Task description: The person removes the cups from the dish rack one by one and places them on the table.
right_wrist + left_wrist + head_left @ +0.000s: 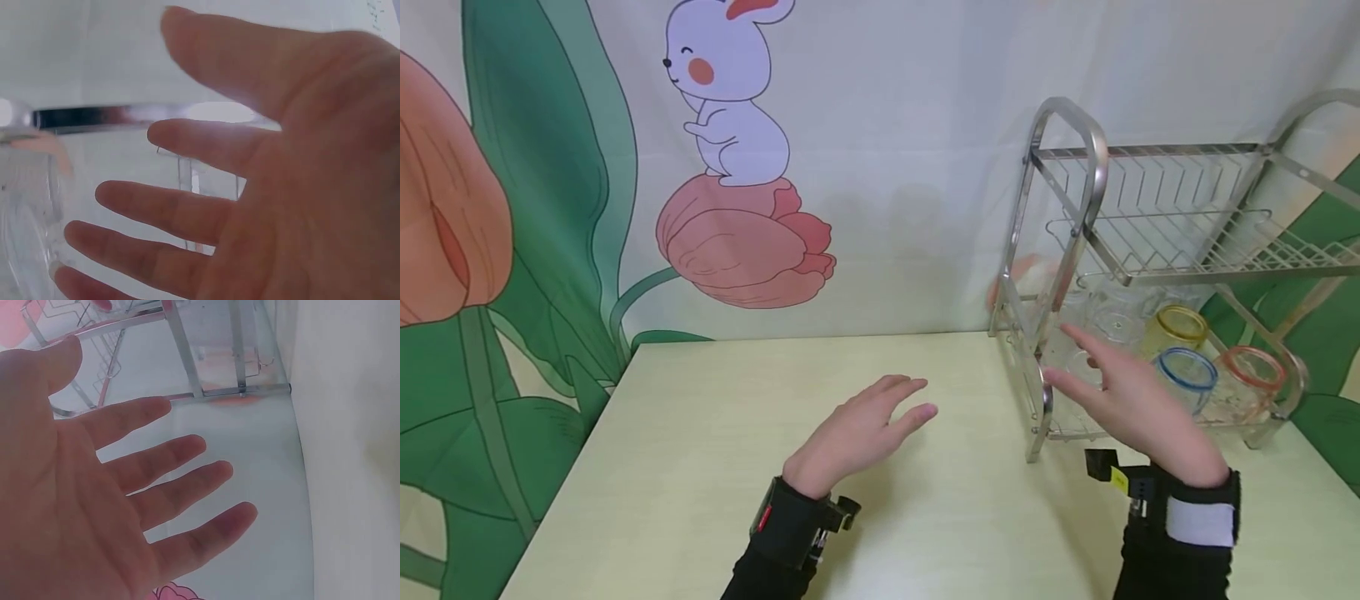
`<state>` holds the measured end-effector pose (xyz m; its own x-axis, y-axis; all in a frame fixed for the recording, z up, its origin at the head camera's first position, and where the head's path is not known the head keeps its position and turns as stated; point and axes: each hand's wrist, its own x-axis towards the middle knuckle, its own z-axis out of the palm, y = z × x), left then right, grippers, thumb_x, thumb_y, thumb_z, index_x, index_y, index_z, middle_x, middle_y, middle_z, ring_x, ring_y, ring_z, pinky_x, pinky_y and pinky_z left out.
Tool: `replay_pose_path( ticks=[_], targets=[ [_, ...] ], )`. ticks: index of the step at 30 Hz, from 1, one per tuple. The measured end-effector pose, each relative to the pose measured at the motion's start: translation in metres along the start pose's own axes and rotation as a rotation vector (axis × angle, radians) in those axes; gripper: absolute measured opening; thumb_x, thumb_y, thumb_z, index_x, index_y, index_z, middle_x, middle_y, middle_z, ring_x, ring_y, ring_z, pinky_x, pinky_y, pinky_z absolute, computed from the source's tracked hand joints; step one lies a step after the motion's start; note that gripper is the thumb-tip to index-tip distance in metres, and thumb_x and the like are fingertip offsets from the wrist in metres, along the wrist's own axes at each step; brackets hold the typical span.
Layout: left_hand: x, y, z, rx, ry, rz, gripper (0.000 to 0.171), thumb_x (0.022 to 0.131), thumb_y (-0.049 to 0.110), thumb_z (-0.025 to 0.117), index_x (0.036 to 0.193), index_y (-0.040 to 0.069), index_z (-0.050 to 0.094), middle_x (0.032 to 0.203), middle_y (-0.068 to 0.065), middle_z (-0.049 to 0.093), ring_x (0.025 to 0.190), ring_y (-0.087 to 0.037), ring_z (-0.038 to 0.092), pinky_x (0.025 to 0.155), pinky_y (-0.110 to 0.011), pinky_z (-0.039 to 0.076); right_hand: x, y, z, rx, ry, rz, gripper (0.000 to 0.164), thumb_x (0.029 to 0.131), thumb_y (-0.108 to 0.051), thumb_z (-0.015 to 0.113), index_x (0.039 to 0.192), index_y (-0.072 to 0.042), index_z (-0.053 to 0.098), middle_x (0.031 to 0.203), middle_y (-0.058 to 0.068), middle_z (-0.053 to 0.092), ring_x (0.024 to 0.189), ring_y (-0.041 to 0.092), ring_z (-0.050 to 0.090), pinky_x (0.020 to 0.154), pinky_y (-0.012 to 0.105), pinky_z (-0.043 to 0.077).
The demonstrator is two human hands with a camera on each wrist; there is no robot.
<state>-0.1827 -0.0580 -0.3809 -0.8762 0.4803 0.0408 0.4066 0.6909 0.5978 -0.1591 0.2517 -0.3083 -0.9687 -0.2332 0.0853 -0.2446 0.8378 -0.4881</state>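
Note:
My left hand (861,433) hovers over the pale table, fingers straight and holding nothing. In the left wrist view its palm and spread fingers (169,494) show bare. My right hand (1138,408) is held at the front left of a two-tier metal rack (1093,192), fingers extended and holding nothing. On the rack's lower tier, glasses with a blue ring (1186,371), a yellow ring (1180,327) and a red ring (1251,375) stand near it. Clear glasses (1116,317) are behind, partly hidden. In the right wrist view a clear glass (25,225) appears beside the fingertips; contact cannot be told.
The rack's upper tier (1180,225) is a wire grid with upright dividers. A pale table (700,467) extends left of the rack. Behind it hangs a white backdrop (910,167) printed with a rabbit and flowers.

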Motion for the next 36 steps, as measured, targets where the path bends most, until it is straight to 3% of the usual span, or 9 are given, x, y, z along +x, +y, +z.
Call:
replay_pose_path(
  ticks=[4,9,18,22,29,36],
  targets=[
    [0.002,0.001,0.001,-0.062,0.002,0.026,0.071,0.094,0.07,0.036,0.145,0.024,0.048,0.145,0.003,0.046,0.132,-0.013,0.042,0.107,-0.039,0.037,0.0,0.009,-0.003,-0.025,-0.001,0.03,0.081,0.096,-0.053,0.055,0.154,-0.006,0.025,0.15,0.027,0.035,0.119,0.053,0.048,0.091,0.065,0.042],
    [0.007,0.006,0.002,-0.156,-0.027,0.049,0.064,0.095,0.065,0.042,0.142,0.023,0.051,0.141,0.006,0.049,0.129,-0.014,0.046,0.104,-0.037,0.04,0.002,0.019,-0.004,-0.04,-0.015,0.063,0.084,0.094,-0.054,0.056,0.155,-0.006,0.024,0.152,0.028,0.03,0.129,0.053,0.037,0.098,0.068,0.033],
    [0.018,0.017,0.008,-0.225,-0.034,0.079,0.063,0.097,0.062,0.043,0.144,0.021,0.05,0.142,0.008,0.049,0.129,-0.018,0.047,0.103,-0.037,0.041,0.009,0.032,0.001,-0.053,-0.005,0.085,0.083,0.094,-0.05,0.061,0.154,-0.004,0.026,0.151,0.033,0.026,0.135,0.055,0.023,0.1,0.073,0.025],
    [0.024,0.022,0.011,-0.261,-0.037,0.097,0.062,0.098,0.059,0.044,0.144,0.018,0.05,0.142,0.007,0.049,0.129,-0.021,0.048,0.103,-0.038,0.041,0.013,0.038,0.005,-0.045,-0.009,0.088,0.081,0.094,-0.044,0.064,0.152,-0.001,0.028,0.15,0.034,0.024,0.135,0.055,0.022,0.1,0.073,0.025],
    [0.031,0.028,0.014,-0.336,-0.015,0.107,0.059,0.099,0.058,0.044,0.144,0.021,0.049,0.139,0.011,0.052,0.123,-0.013,0.052,0.101,-0.037,0.043,0.018,0.046,0.011,-0.037,-0.028,0.125,0.08,0.093,-0.044,0.064,0.151,-0.002,0.029,0.151,0.033,0.023,0.137,0.054,0.02,0.1,0.074,0.024],
    [0.037,0.031,0.016,-0.414,0.019,0.129,0.055,0.1,0.054,0.044,0.144,0.021,0.049,0.138,0.009,0.053,0.124,-0.016,0.051,0.102,-0.04,0.042,0.024,0.052,0.019,-0.049,-0.031,0.144,0.076,0.094,-0.038,0.065,0.151,-0.002,0.031,0.148,0.033,0.028,0.134,0.053,0.025,0.098,0.073,0.029]
  ],
)
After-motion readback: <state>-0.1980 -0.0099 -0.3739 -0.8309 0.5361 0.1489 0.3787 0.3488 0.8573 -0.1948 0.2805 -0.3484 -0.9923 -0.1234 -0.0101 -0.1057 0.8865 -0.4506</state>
